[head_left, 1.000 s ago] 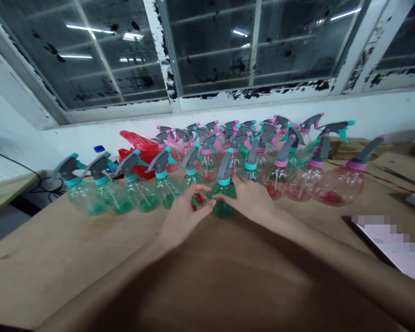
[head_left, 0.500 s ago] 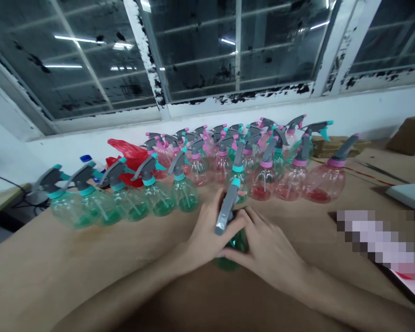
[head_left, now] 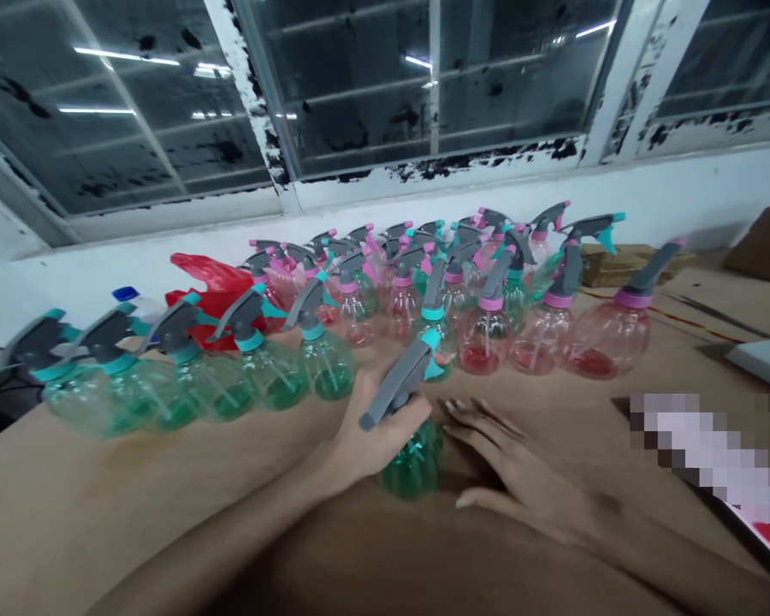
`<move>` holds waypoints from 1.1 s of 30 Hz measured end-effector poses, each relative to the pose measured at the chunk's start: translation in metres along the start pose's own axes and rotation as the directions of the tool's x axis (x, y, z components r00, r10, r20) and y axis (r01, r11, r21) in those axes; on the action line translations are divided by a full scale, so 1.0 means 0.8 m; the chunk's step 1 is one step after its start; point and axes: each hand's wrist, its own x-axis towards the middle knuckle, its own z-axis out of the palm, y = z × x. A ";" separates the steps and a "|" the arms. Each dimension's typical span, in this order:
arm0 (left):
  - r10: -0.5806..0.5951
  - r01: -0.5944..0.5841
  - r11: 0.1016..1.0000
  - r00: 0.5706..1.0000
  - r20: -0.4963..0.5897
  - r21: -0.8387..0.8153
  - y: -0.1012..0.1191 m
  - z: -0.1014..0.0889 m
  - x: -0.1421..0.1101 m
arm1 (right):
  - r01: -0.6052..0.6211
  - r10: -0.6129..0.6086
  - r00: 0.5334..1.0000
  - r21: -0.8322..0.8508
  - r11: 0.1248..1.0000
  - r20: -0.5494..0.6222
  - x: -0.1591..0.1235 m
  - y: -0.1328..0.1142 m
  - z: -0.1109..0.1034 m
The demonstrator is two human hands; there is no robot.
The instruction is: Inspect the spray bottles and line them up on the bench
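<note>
A green see-through spray bottle [head_left: 414, 466] with a grey and teal trigger head stands in front of me on the table. My left hand [head_left: 376, 428] is wrapped round its neck, just under the spray head, and the fingers behind it are partly hidden. To the right of the bottle, my right hand [head_left: 519, 470] is apart from it, fingers stretched out low over the tabletop and holding nothing. Just beyond the held bottle stands another green spray bottle [head_left: 433, 316] with a teal collar.
Several green spray bottles [head_left: 334, 368] line the left, and pink ones [head_left: 483, 338] stand at centre and right. Behind lie a red plastic bag [head_left: 215, 287] and a brown package [head_left: 616, 267]. Tweezers [head_left: 722, 315], a white box [head_left: 767, 361] and a blurred-out flat item [head_left: 712, 470] are at right.
My right hand has let go of the bottle and moved right, its fingers opening out. My left hand keeps its hold, and the spray head has turned and leans more. The view has shifted slightly.
</note>
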 end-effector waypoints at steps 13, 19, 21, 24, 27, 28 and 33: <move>0.116 -0.108 0.990 0.988 0.099 -0.085 -0.001 -0.008 0.008 | -0.087 0.077 0.986 0.065 0.994 0.146 -0.007 0.011 -0.003; 0.130 -0.119 0.988 0.985 0.112 -0.100 -0.001 -0.010 0.010 | -0.071 0.066 0.980 0.019 0.997 0.190 -0.007 0.015 -0.003; 0.134 -0.122 0.986 0.985 0.112 -0.110 -0.002 -0.010 0.009 | -0.067 0.064 0.976 0.006 0.998 0.207 -0.007 0.016 -0.003; 0.105 -0.095 0.990 0.989 0.099 -0.101 -0.004 -0.007 0.007 | -0.064 0.058 0.976 0.019 0.998 0.210 -0.006 0.016 -0.003; 0.050 -0.045 0.995 0.997 0.057 -0.084 -0.006 -0.003 0.004 | -0.072 0.071 0.976 -0.003 0.997 0.205 -0.007 0.013 -0.005; 0.046 -0.042 0.995 0.998 0.044 -0.088 -0.006 -0.002 0.004 | -0.074 0.075 0.977 -0.013 0.997 0.200 -0.007 0.013 -0.005; 0.063 -0.057 0.989 0.997 0.043 -0.134 -0.008 0.001 0.004 | -0.067 0.072 0.983 -0.034 0.997 0.170 -0.009 0.012 -0.002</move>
